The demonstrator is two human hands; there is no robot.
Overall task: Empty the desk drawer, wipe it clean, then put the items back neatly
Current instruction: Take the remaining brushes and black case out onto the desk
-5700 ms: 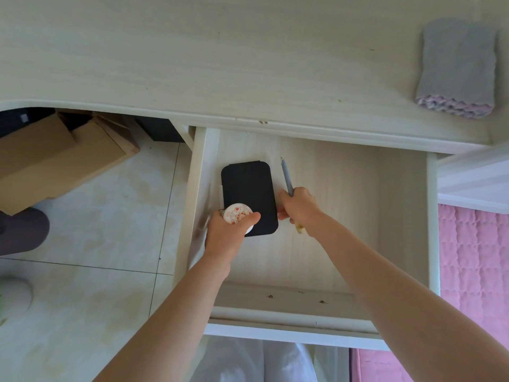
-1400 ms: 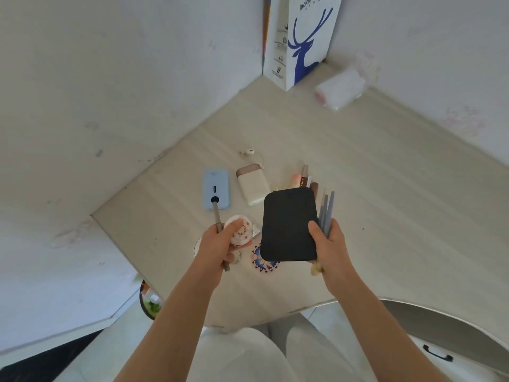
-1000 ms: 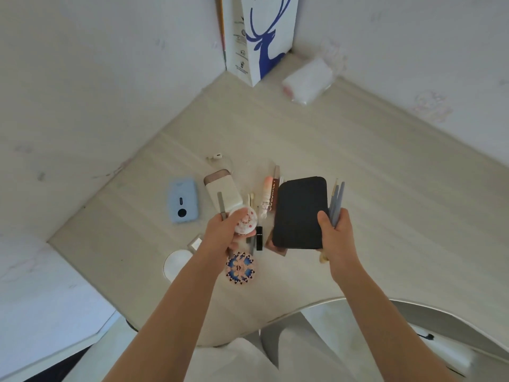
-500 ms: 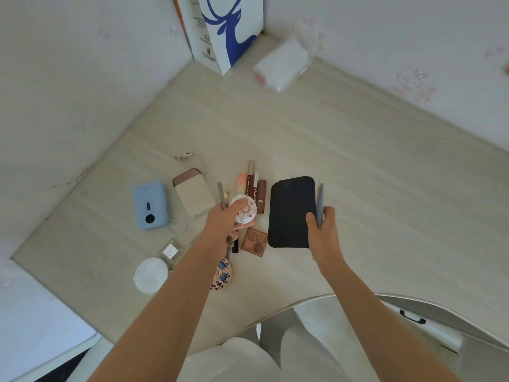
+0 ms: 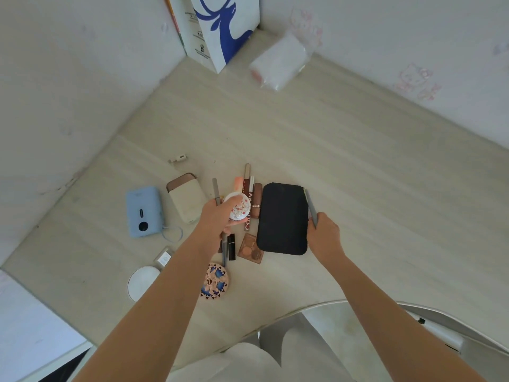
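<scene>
At centre frame both hands hang low over the desk [image 5: 358, 166], each loaded with things out of the drawer; the drawer itself is out of view. The right hand [image 5: 323, 237] pinches the black case [image 5: 282, 219] by its right edge, fingers curled, with grey pens [image 5: 310, 206] clamped against the same edge; the case lies flat, long axis running up and down the frame, and whether it already touches the wood I cannot tell. The left hand [image 5: 217, 216] grips a small round tin [image 5: 239, 208] with a floral lid and a grey pen [image 5: 216, 191] that sticks out toward the top of the frame.

The coming move, as I judge it, is setting these down, and it turns on where bare wood lies: directly under the left hand the surface is crowded with lipsticks [image 5: 252, 194], a small palette [image 5: 250, 249], a patterned disc [image 5: 216, 281]; further left sit a beige case [image 5: 186, 198], a blue device [image 5: 143, 212] and a white disc [image 5: 141, 281]. Open desk lies right of the case, nearer the right hand; so the case can drop where it is, while the tin needs a gap found among the clutter, perhaps lower centre; a round tin may roll if put down on its edge.
</scene>
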